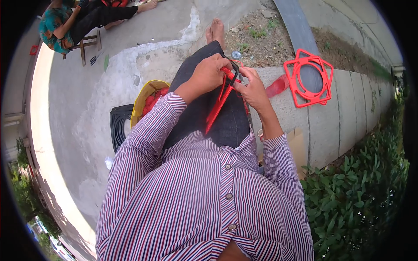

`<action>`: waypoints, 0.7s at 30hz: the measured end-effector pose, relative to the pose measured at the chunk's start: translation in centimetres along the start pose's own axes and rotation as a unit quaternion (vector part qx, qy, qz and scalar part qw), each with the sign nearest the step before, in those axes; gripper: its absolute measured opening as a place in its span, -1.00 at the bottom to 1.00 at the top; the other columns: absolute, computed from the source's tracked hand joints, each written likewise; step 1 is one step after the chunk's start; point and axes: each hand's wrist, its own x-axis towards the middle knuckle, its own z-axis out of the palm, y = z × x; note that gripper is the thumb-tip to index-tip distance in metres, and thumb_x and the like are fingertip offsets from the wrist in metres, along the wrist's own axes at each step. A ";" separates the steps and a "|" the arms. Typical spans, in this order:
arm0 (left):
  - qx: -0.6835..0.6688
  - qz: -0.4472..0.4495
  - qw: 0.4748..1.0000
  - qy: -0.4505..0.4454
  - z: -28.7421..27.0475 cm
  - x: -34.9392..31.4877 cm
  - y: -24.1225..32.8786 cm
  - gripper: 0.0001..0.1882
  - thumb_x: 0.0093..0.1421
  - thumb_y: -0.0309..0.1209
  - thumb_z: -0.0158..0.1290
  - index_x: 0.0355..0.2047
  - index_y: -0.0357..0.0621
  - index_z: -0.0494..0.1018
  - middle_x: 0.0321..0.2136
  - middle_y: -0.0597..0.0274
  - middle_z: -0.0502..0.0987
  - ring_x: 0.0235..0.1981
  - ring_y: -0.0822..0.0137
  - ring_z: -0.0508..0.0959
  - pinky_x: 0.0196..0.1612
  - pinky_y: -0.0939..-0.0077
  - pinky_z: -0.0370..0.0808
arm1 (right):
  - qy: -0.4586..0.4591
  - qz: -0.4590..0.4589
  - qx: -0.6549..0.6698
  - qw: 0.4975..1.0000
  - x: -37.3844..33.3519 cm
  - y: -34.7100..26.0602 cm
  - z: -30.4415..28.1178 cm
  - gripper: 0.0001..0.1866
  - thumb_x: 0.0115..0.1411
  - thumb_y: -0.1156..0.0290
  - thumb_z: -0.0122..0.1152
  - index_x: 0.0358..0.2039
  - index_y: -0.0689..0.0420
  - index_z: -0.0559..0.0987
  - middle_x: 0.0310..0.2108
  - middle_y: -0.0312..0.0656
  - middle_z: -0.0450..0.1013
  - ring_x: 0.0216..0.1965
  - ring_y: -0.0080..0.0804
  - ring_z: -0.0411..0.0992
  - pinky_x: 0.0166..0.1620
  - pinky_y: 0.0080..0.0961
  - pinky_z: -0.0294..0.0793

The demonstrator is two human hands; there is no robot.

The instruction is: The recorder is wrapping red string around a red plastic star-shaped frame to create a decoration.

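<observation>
My left hand (207, 75) is closed on one end of a red strip-like piece (215, 114), which hangs down in a long narrow point over my dark trousers. Opposite it, my right hand (253, 90) pinches a black curved loop (235, 71) that crosses the top of the red piece. The two hands nearly meet above my thigh. Fingers hide where the red and black parts join, and the black loop's exact kind is unclear.
To the right, a red open frame with a round ring (294, 82) lies near a translucent red bottle (275, 88). A yellow container (138, 104) with red pieces and a black grid-like object (116, 126) sit left. Another person (56, 30) sits far left, near scissors (93, 61). Bushes (339, 195) edge the lower right.
</observation>
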 end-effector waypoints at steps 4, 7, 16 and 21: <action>-0.208 -0.103 0.972 0.042 2.2 -1.2 0.5 -0.77 0.01 -0.60 0.14 -0.27 -0.26 0.46 -0.34 0.18 0.53 -0.35 0.32 0.55 -0.23 0.50 0.48 | -0.015 0.085 -0.008 0.996 -1.0 -1.9 -1.9 -0.72 0.07 0.28 0.28 -0.33 0.26 0.57 -0.05 0.01 0.41 -0.05 -0.18 0.38 0.02 -0.32 0.34; -0.031 0.061 0.980 0.188 1.6 -2.7 0.5 -0.74 0.05 -0.52 0.17 -0.22 -0.28 0.46 -0.37 0.23 0.54 -0.37 0.46 0.53 -0.26 0.58 0.47 | 0.012 0.118 0.096 0.988 -3.3 -4.0 -7.0 -0.71 0.12 0.24 0.24 -0.46 0.27 0.56 -0.05 -0.01 0.41 -0.05 -0.23 0.38 0.00 -0.35 0.34; -0.318 -0.131 0.938 -0.037 2.7 -4.4 1.8 -0.72 0.09 -0.50 0.21 -0.20 -0.32 0.44 -0.43 0.35 0.45 -0.39 0.58 0.45 -0.31 0.67 0.44 | 0.154 0.090 0.503 0.846 -10.7 -10.7 -17.4 -0.72 0.13 0.27 0.13 -0.62 0.14 0.39 -0.23 -0.06 0.43 -0.05 -0.27 0.33 0.02 -0.30 0.27; -0.337 -0.124 0.931 -0.058 2.7 -4.2 1.5 -0.71 0.08 -0.48 0.22 -0.21 -0.32 0.43 -0.43 0.35 0.45 -0.41 0.58 0.44 -0.32 0.66 0.44 | 0.181 0.084 0.682 0.703 -11.0 -6.5 -17.4 -0.86 0.15 0.51 0.05 -0.24 0.15 0.40 -0.53 -0.35 0.21 -0.53 -0.57 0.17 -0.45 -0.57 0.24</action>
